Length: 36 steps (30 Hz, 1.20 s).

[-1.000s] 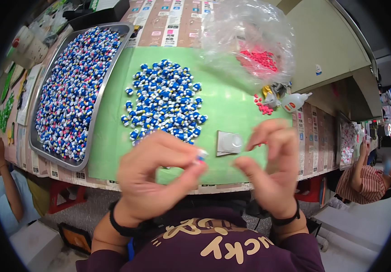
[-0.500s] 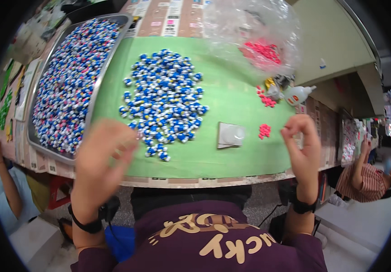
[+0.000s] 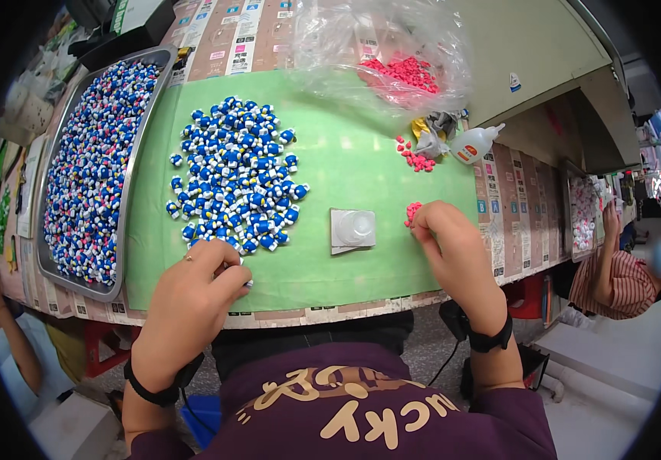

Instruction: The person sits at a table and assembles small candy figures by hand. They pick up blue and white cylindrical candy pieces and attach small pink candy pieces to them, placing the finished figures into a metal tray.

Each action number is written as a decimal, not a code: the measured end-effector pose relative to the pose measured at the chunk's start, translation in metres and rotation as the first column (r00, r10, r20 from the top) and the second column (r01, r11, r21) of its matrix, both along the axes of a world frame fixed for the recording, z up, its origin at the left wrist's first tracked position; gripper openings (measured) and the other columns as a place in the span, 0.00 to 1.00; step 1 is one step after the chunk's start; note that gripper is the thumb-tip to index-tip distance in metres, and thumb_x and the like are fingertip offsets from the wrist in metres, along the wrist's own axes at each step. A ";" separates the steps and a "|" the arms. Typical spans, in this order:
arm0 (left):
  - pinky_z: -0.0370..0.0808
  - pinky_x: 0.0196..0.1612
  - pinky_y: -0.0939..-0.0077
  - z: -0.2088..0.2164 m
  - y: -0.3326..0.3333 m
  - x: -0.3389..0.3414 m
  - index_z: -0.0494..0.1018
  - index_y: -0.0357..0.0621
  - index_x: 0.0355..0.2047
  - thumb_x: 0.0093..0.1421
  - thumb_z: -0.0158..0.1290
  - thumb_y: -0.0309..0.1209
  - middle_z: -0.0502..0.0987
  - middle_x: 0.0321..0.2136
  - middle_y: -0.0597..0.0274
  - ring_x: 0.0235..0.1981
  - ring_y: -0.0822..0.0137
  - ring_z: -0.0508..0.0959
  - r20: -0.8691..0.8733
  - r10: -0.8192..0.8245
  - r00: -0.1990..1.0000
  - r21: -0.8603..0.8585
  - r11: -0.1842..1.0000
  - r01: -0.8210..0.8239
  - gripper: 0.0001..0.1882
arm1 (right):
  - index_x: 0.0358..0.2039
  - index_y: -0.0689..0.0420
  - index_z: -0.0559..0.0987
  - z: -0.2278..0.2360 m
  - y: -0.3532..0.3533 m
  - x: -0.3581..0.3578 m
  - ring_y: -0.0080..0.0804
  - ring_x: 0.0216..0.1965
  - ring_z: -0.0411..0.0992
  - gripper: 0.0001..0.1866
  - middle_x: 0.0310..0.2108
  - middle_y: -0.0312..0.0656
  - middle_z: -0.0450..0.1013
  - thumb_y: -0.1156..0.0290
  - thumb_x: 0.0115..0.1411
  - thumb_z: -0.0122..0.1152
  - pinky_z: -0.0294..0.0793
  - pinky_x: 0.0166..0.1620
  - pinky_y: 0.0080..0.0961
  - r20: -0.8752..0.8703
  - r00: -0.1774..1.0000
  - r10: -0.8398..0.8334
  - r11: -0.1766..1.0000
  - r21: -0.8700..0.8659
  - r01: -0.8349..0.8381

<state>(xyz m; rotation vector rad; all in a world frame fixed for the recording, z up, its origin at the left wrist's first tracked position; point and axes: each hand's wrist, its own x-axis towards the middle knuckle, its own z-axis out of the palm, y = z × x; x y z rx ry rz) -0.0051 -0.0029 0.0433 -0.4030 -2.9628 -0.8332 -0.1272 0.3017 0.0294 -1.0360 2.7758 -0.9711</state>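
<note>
From here I see the bench (image 3: 223,27), a green sheet (image 3: 330,169) over it, a full metal tray (image 3: 128,199) on the left and a blue-and-white pile (image 3: 238,172) beside it. My left hand (image 3: 188,299) bends at the pile's near end, a pale piece (image 3: 248,283) by its fingertips; my right hand (image 3: 459,257) reaches a pink cluster (image 3: 412,214). I can't tell whether either grip is closed on anything.

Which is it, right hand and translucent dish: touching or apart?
Apart: the head view shows green mat between the right hand and the translucent dish.
</note>
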 end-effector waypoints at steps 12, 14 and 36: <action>0.78 0.35 0.78 -0.005 0.020 -0.004 0.79 0.37 0.38 0.49 0.59 0.11 0.77 0.37 0.54 0.33 0.69 0.79 0.091 -0.030 0.995 0.718 0.694 -0.045 0.15 | 0.27 0.60 0.67 0.020 0.000 0.004 0.48 0.31 0.68 0.08 0.26 0.48 0.67 0.87 0.48 0.53 0.66 0.37 0.39 0.073 0.996 0.058 0.982 0.175 -0.070; 0.76 0.35 0.78 -0.007 0.032 -0.005 0.79 0.37 0.43 0.57 0.57 0.16 0.77 0.39 0.58 0.36 0.70 0.79 0.224 -0.094 0.970 0.843 0.517 -0.145 0.13 | 0.27 0.59 0.68 0.031 -0.010 0.010 0.45 0.32 0.68 0.10 0.28 0.45 0.68 0.87 0.46 0.54 0.66 0.37 0.37 0.094 0.985 0.145 0.989 0.005 -0.146; 0.75 0.33 0.84 -0.011 0.056 -0.016 0.78 0.35 0.36 0.63 0.56 0.25 0.76 0.36 0.63 0.32 0.76 0.76 0.401 -0.567 0.719 0.909 0.148 -0.389 0.05 | 0.27 0.58 0.71 0.050 -0.037 0.034 0.38 0.30 0.74 0.13 0.33 0.44 0.75 0.88 0.48 0.65 0.74 0.33 0.29 0.043 0.833 0.552 0.783 -0.372 -0.499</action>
